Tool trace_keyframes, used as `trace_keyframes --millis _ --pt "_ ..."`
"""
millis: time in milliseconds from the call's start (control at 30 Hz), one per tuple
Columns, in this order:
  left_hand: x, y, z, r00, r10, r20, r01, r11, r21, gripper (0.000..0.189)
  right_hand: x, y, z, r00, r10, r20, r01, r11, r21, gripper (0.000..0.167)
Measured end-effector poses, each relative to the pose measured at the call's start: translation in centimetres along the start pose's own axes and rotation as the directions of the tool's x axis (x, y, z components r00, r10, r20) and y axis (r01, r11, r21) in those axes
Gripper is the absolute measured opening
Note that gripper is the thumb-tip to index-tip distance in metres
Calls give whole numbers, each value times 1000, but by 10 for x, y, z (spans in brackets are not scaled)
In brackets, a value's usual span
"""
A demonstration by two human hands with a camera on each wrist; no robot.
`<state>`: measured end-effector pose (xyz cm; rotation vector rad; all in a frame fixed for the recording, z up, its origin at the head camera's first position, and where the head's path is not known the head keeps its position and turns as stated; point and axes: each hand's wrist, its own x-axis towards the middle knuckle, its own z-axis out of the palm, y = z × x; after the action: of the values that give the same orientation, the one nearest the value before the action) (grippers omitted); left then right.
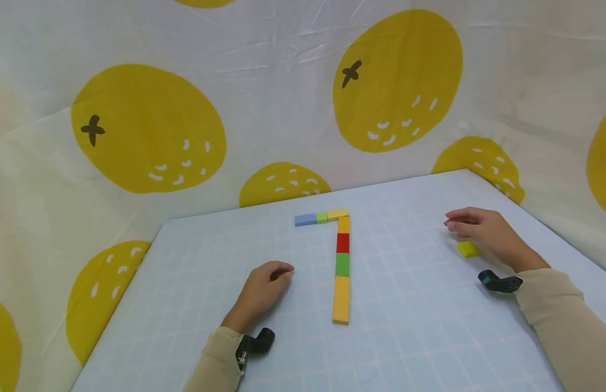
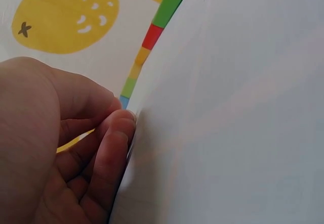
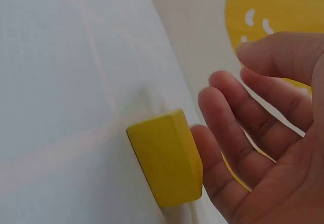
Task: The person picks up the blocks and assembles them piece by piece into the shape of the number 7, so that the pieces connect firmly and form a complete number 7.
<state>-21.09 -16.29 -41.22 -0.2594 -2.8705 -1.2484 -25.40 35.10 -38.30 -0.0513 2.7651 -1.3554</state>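
Observation:
My left hand [image 1: 261,286] rests on the table to the left of a column of blocks, its fingers loosely bent and nothing between them. Over on the right, my right hand [image 1: 494,237] hovers by a small yellow block [image 1: 467,249], fingers relaxed and apart from the thumb. In the right wrist view that yellow block [image 3: 164,158] stands beside the little finger, outside the grasp. The column runs toward me: an orange block [image 1: 343,225], a red block [image 1: 343,243], a green block [image 1: 342,264] and a long orange block [image 1: 341,299].
At the column's far end a row extends left: a pale yellow block [image 1: 337,215], a small light green block [image 1: 322,218] and a blue block [image 1: 305,219]. A pale checked cloth covers the table [image 1: 195,283]. Behind hangs a white curtain [image 1: 278,109] with yellow fruit prints.

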Motion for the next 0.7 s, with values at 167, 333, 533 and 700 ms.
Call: trace_keyframes --millis 167,333,533,700 --pt "0 0 -1 1000 2 -1 -2 1000 -6 16 1 8 -4 999 -4 47 8 997 -80 66" --pt "0 -1 1 1000 10 1 -10 1000 -14 16 -4 12 -9 997 -19 68 28 989 -144 64" --pt "0 -3 1 1000 18 -6 -18 1000 -11 16 -9 14 -12 997 -13 77 25 987 -161 63" --pt "1 -2 1 1000 21 -1 -21 1000 -7 16 -14 21 -15 995 -38 87 53 983 -173 61"
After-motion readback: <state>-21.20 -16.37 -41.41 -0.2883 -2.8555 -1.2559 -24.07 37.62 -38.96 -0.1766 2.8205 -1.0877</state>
